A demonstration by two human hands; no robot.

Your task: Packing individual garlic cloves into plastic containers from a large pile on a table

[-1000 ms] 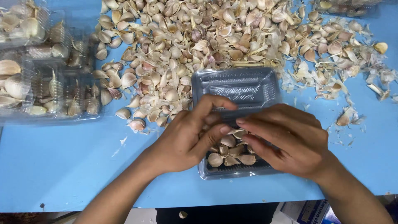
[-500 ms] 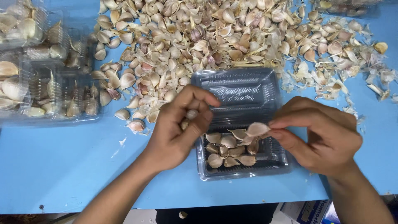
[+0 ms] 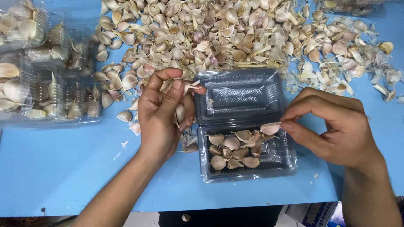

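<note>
Overhead, right hand [image 3: 336,128] pinching garlic clove [image 3: 270,128]

The left hand [image 3: 162,113] was raised palm-up, its fingers curled inward with the thumb and forefinger extended toward the right. Its forearm ran down to the lower left. The right hand [image 3: 336,126] lay knuckles-up, thumb and forefinger pinched together at its left edge, remaining fingers folded. Its wrist extended downward to the lower right.
</note>
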